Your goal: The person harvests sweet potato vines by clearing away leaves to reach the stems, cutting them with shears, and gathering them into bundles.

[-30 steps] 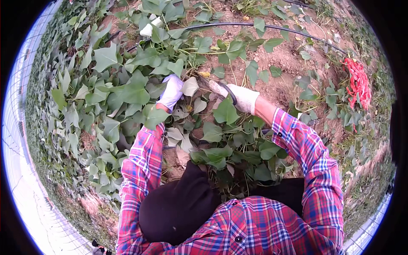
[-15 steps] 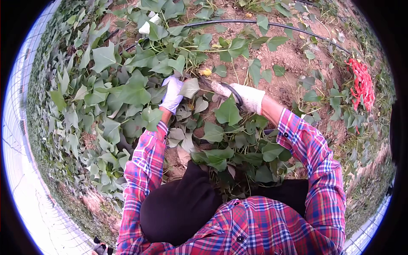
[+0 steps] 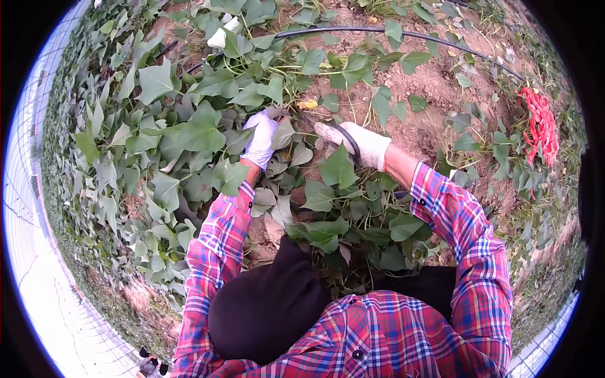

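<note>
My left hand [image 3: 260, 138], in a thin pale glove, is among the leafy vines [image 3: 198, 135]. Its fingers are drawn together at the base of the stems, partly behind a grey-green leaf [image 3: 283, 133]; what they pinch is hidden. From the right comes my right hand [image 3: 365, 143] in a white knit glove with soiled fingertips. It is closed around black-handled scissors [image 3: 348, 140], whose dark blades point left toward the stems by my left fingers. A yellow leaf [image 3: 307, 104] lies just beyond the blades.
A black hose [image 3: 378, 29] arcs across the soil [image 3: 403, 85] beyond my hands. A bundle of red ties or strips [image 3: 540, 126] lies at the right. My dark-clothed knee [image 3: 268, 309] is below, and white sheeting [image 3: 57, 277] runs along the left edge.
My left hand has shifted slightly up and right, toward the scissors. My right hand has moved slightly left, and the scissors' blades remain by the stems.
</note>
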`<move>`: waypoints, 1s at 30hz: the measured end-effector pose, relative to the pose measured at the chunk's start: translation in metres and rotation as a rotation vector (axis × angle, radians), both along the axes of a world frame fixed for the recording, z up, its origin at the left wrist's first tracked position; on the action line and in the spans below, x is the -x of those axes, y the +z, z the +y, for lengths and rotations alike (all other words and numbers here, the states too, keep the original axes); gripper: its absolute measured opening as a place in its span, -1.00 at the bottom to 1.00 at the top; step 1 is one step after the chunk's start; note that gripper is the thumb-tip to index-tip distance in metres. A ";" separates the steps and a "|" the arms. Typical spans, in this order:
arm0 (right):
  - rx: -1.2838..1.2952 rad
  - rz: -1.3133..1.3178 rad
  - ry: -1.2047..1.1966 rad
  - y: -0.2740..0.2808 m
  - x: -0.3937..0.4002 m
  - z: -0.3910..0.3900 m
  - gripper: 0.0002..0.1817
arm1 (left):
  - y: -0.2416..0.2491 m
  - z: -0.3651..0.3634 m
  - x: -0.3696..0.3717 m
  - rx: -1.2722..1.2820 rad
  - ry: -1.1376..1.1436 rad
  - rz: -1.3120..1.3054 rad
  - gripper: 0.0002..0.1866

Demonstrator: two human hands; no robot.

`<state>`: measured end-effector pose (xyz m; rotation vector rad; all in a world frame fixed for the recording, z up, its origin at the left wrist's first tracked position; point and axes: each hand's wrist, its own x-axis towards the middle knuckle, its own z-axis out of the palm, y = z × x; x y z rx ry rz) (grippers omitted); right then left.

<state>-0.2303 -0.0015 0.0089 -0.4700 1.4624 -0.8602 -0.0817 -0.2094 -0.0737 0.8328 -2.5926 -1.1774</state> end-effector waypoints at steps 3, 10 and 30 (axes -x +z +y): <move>-0.062 0.000 -0.004 0.018 -0.001 -0.002 -0.30 | -0.009 -0.001 0.004 -0.290 0.097 0.074 -0.84; 0.096 -0.016 -0.090 -0.038 -0.007 0.010 -0.51 | 0.042 0.007 -0.008 0.186 -0.257 -0.005 -0.80; 0.078 -0.200 -0.275 0.006 -0.009 -0.023 -0.46 | 0.269 0.004 -0.253 -0.658 0.132 0.423 -0.68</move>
